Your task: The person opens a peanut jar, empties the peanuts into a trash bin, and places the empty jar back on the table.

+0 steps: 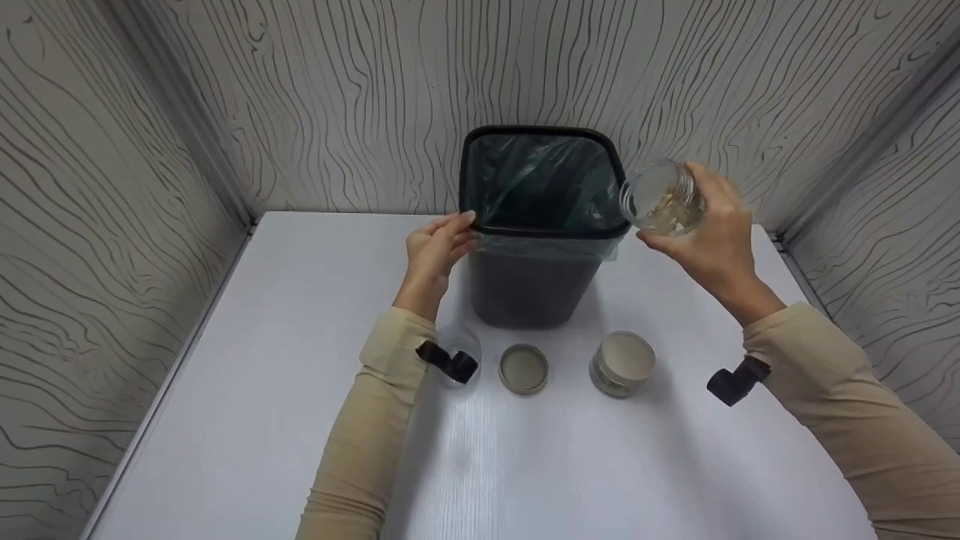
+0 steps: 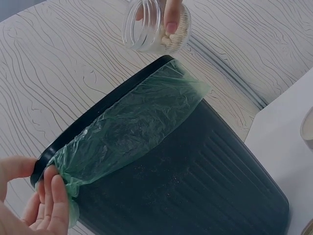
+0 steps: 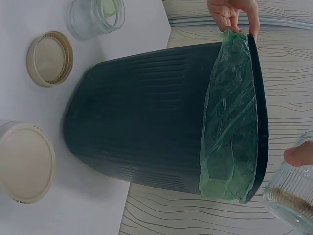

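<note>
Toward the far edge of a white table (image 1: 300, 337), a person's left hand (image 1: 435, 251) grips the near left corner of a dark bin (image 1: 529, 289), thumb over the rim and fingers bent beneath it against the green liner (image 2: 132, 117), a hold that probably steadies the bin and keeps the plastic from slipping inward. Just below that wrist stands an uncapped jar (image 3: 93, 19), partly hidden from the head camera and set close to the bin's foot. Next comes a loose lid (image 1: 523, 369), lying flat on the tabletop, seemingly hollow side up, perhaps put down there to leave the hands free. Behind it the bin stands upright, its mouth facing up and the liner folded over the rim, likely so that the bag stays spread. Farther right, a lidded jar (image 1: 622, 360) sits upright near the bin, apart from the hands. At far right, the right hand (image 1: 716, 229) is wrapped around a glass jar (image 1: 664, 196), raised beside the bin's right rim and tipped with its mouth toward the bin. Pale pieces (image 1: 670, 211) remain inside; the sideways hold seems meant to aim the contents at the bag.
</note>
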The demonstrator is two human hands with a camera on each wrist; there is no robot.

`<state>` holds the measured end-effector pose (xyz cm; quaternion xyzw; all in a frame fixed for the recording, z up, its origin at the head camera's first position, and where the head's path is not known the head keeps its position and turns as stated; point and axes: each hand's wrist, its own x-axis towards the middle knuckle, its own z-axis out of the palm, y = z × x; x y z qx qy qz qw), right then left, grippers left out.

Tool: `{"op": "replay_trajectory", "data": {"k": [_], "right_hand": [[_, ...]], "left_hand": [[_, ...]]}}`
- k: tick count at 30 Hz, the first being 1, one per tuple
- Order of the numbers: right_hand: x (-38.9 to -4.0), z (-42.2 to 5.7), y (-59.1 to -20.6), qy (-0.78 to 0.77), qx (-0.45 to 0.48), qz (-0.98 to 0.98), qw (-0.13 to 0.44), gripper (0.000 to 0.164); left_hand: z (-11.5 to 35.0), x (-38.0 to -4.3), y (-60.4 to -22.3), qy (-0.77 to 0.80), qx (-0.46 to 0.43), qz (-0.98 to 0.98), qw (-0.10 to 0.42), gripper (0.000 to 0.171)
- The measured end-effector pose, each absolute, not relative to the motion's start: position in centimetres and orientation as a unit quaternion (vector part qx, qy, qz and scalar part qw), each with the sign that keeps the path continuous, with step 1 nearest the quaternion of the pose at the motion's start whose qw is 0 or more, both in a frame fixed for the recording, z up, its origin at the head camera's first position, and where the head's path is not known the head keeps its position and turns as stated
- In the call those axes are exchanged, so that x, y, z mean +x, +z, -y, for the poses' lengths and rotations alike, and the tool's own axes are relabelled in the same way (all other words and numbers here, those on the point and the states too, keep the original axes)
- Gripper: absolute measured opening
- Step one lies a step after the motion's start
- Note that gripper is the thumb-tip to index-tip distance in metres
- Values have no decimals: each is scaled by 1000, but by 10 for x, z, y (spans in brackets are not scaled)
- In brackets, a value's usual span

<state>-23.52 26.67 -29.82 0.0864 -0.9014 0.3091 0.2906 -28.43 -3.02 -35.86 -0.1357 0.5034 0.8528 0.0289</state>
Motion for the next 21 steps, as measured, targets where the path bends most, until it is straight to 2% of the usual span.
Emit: {"op": "replay_trajectory", "data": {"k": [10, 21], "right_hand": [[-250, -267, -298, 248, 106, 915, 301, 83], [-265, -265, -301, 154, 195, 904, 348, 79]], "left_hand": [[29, -284, -359, 853, -134, -504, 26, 35], [29, -283, -359, 852, -132, -506, 28, 23]]}}
